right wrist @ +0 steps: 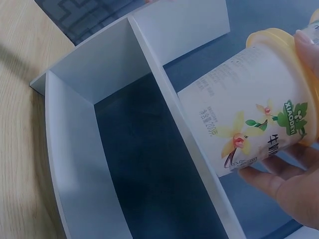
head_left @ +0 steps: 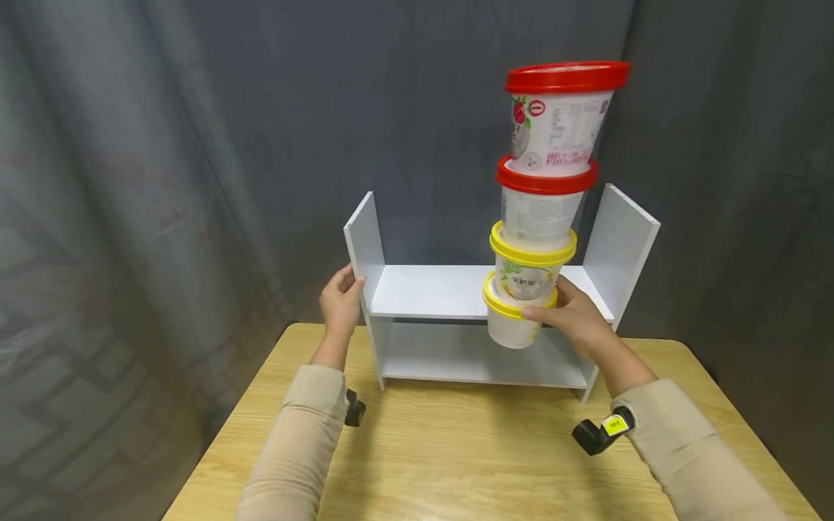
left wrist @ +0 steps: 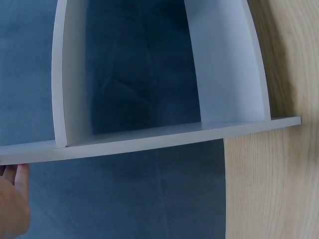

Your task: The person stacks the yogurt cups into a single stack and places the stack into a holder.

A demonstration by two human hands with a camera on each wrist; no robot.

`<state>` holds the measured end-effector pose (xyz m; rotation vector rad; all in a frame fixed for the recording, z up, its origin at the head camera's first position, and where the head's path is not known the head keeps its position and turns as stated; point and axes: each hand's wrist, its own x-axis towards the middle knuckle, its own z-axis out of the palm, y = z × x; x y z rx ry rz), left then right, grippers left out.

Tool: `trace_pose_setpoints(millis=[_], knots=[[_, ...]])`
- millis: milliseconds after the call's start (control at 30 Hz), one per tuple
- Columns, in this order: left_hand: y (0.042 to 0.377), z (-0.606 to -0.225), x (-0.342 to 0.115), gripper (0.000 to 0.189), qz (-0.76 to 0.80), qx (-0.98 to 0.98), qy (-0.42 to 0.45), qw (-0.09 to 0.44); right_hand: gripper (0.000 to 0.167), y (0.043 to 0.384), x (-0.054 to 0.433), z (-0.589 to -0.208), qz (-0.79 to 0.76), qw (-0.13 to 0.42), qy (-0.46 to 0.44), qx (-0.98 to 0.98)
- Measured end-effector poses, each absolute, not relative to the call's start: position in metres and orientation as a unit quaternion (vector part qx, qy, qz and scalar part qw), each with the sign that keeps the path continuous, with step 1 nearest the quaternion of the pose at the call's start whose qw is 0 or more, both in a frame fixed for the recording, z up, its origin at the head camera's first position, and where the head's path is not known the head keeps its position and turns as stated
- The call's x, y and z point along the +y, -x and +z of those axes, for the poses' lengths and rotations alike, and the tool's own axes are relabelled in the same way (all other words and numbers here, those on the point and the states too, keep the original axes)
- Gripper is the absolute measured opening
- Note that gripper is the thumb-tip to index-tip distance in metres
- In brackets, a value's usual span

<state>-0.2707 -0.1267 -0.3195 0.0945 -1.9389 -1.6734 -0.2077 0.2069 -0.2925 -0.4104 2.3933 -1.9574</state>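
My right hand [head_left: 573, 318] grips the bottom of a stack of tubs, with its thumb at the yellow rim. The lowest tub [head_left: 511, 331] is white with a yellow lid; in the right wrist view the tub [right wrist: 249, 104] shows a yellow flower print. Above it comes another yellow-lidded tub [head_left: 524, 280], then a red-lidded tub [head_left: 541, 213], and a larger red-lidded tub [head_left: 560, 134] on top. The stack leans slightly right and overlaps the white shelf [head_left: 430, 289]. My left hand [head_left: 342, 300] touches the outer side of the shelf's left panel [head_left: 366, 231], fingers against it [left wrist: 21, 177].
The two-tier shelf stands on a light wooden table [head_left: 443, 449], its right panel [head_left: 619, 246] rising beside the stack. Grey curtains [head_left: 260, 108] hang behind and at the sides. A black wrist camera [head_left: 596, 434] sits at my right sleeve.
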Motion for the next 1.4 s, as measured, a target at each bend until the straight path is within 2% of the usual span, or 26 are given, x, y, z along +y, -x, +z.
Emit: trace_pose_setpoints(millis=[267,733,1167,1400], knots=[[0.274,-0.324,-0.126,0.032,-0.625,-0.731,-0.03,0.271,0.077,0.229,0.201,-0.3,-0.631,-0.011,0.116,0.767],[0.272,-0.326,-0.131,0.032,-0.617,-0.735,-0.024,0.28,0.082,0.253,0.186,-0.303,-0.62,-0.036,0.089,0.779],[0.261,-0.327,-0.125,0.033,-0.622,-0.735,-0.034,0.267,0.093,0.254,0.187,-0.301,-0.582,-0.039,0.064,0.81],[0.251,-0.325,-0.123,0.033,-0.624,-0.734,-0.046,0.266,0.093,0.25,0.185,-0.304,-0.595,-0.046,0.072,0.799]])
